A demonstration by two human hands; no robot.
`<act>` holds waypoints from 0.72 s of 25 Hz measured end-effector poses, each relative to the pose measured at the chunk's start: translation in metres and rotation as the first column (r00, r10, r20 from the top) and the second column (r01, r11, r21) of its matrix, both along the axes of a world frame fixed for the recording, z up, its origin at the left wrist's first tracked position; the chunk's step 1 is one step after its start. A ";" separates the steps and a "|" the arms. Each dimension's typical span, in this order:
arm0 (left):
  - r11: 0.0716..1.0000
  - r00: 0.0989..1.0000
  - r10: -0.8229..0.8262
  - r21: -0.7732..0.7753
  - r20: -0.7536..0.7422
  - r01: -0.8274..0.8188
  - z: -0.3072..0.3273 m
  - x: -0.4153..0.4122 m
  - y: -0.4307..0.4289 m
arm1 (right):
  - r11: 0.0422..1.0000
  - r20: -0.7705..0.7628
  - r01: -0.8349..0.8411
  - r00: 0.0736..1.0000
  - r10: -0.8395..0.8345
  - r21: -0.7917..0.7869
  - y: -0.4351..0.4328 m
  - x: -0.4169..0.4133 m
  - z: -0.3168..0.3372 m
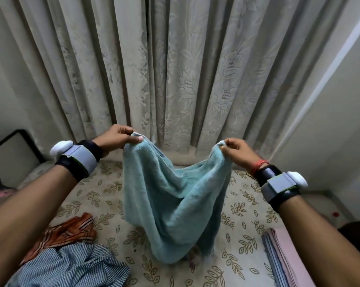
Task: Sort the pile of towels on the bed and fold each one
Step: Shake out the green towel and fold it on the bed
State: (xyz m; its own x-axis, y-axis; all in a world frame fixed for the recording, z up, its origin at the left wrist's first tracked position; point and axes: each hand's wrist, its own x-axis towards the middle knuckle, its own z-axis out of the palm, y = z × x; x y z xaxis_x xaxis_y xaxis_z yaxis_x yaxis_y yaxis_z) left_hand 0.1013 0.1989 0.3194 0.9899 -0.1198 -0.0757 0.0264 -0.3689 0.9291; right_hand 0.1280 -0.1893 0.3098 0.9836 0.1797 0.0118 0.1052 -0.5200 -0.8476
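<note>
Teal towel (pixel 170 204) being held up over the bed (pixel 247 204)
Left hand (pixel 117 139) and right hand (pixel 237 152) are each pinching a top corner, grip clamped on the cloth, which is sagging between them.

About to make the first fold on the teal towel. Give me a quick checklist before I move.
1. Left hand grip on one top corner of the teal towel: ok, pinched.
2. Right hand grip on the other corner: ok, pinched.
3. Top edge pulled straight: not ok, it sags between the hands.
4. Lower edge off the bed: cannot tell.
5. Folded stack at the right apart from the towel: ok.
6. Unsorted pile at the left apart from it: ok.
</note>
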 end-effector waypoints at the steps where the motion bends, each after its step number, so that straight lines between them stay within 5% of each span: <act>1: 0.995 0.993 -0.098 -0.002 -0.058 0.098 0.007 -0.004 -0.002 | 0.990 -0.089 -0.132 0.987 0.135 0.039 0.001 -0.002 0.000; 4: 0.935 0.906 -0.354 -0.076 -0.231 0.346 0.029 -0.015 -0.009 | 0.915 -0.238 -0.333 0.892 0.384 0.227 0.003 -0.008 0.008; 6: 0.964 0.938 -0.263 -0.110 -0.227 0.243 0.029 -0.009 -0.010 | 0.902 -0.261 -0.267 0.894 0.363 0.340 0.005 0.000 0.009; 8: 0.985 0.983 0.167 -0.035 -0.071 -0.170 0.013 0.009 -0.008 | 0.979 -0.153 -0.039 0.986 0.071 0.200 0.006 0.012 0.002; 10: 0.862 0.863 0.504 -0.076 0.026 -0.501 -0.010 0.018 -0.003 | 0.935 0.104 0.348 0.934 -0.340 -0.066 0.001 0.021 -0.013; 12: 0.812 0.813 0.581 -0.083 0.019 -0.578 -0.030 0.014 -0.004 | 0.864 0.142 0.496 0.864 -0.482 -0.085 0.000 0.018 -0.025; 18: 0.852 0.854 0.519 -0.071 -0.018 -0.519 -0.049 0.001 -0.019 | 0.887 0.047 0.461 0.887 -0.459 -0.022 0.017 0.003 -0.040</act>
State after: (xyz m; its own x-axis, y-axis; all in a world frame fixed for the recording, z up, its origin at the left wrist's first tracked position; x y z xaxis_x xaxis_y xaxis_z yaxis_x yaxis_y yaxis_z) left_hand 0.1027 0.1802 0.2703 0.9097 0.4066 -0.0847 0.1937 -0.2351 0.9525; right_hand 0.1311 -0.1722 0.2695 0.9549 -0.2919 0.0542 -0.1193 -0.5444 -0.8303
